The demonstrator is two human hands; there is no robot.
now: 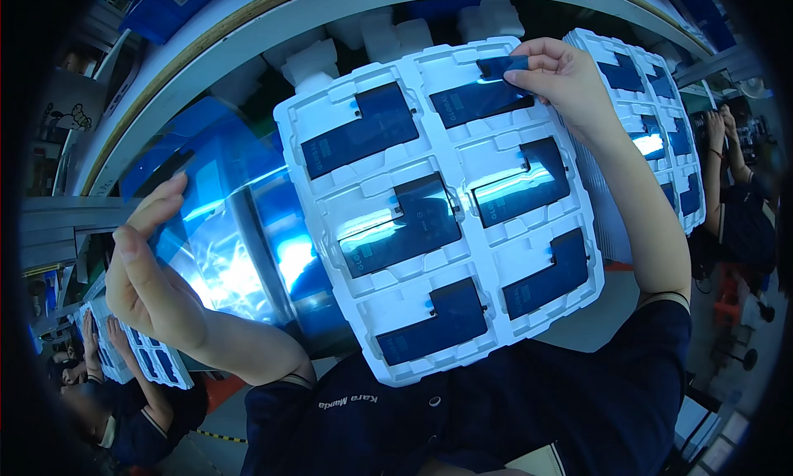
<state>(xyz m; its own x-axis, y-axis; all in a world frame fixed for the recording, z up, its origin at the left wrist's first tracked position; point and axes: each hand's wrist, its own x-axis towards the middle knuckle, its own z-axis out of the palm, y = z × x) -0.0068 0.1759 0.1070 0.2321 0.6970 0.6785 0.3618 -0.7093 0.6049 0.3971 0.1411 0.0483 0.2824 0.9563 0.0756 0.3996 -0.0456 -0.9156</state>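
Observation:
A white plastic tray (450,158) lies in front of me, tilted in view. Its compartments hold several flat, dark, L-shaped batteries with small connectors. My right hand (570,83) reaches over the tray's far right corner, thumb and forefinger pinched on the upper end of one L-shaped battery (475,102). That battery's lower part is still within its compartment. My left hand (161,286) is raised left of the tray, fingers curved and apart, with nothing visible in it. Beside it lies glossy, transparent blue film (219,187), strongly reflecting light; whether the fingertips touch it is unclear.
A stack of similar filled trays (640,121) stands to the right. White foam blocks (396,34) line the far side below a shelf edge (273,17). A blue bin (178,5) sits at the upper left. Co-workers' hands (103,335) show at lower left and far right.

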